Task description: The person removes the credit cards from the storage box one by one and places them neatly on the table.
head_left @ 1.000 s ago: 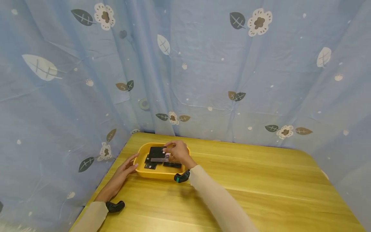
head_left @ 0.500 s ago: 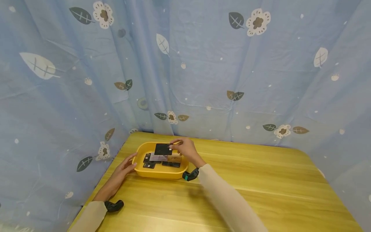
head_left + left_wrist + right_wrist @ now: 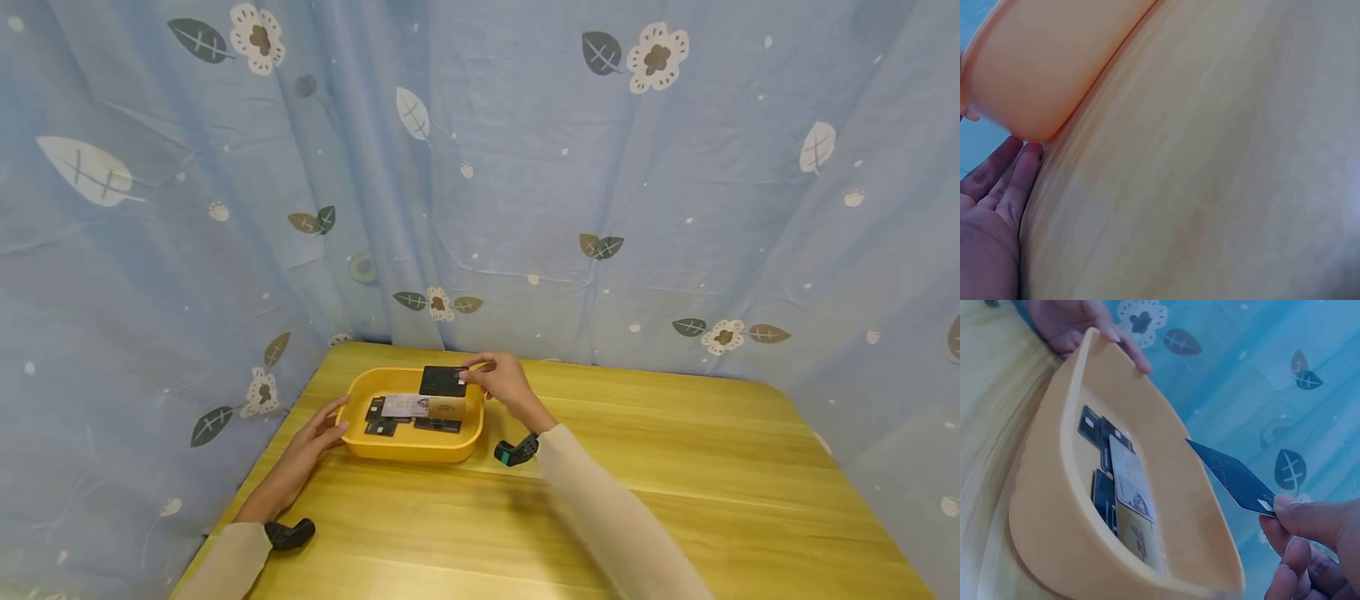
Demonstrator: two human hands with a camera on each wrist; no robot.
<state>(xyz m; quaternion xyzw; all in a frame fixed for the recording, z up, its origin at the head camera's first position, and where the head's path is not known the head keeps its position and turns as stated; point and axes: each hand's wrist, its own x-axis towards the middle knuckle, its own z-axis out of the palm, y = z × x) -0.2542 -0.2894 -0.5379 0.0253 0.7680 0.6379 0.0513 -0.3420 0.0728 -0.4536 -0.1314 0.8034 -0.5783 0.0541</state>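
My right hand point(image 3: 504, 382) pinches a black bank card point(image 3: 442, 381) by one end, between thumb and fingers. In the head view the card overlaps the back right of a yellow plastic tray point(image 3: 405, 452). The right wrist view has it tilted, raised above the tray's rim. My left hand point(image 3: 318, 437) holds the tray's left end, thumb and fingers at the rim and the outer wall. Inside the tray lie a pale purple card point(image 3: 1130, 478), a gold card point(image 3: 1140, 540) partly under it, and several black cards point(image 3: 1090, 425).
The tray stands near the back left of a wood-grain table point(image 3: 637, 500). Behind and beside the table hangs a blue curtain point(image 3: 525, 167) with leaf and flower prints. Black straps point(image 3: 291, 534) sit around both wrists.
My right hand has lifted the black card out from over the other cards and carried it right, uncovering the purple and gold cards. The left hand stays at the tray's left end.
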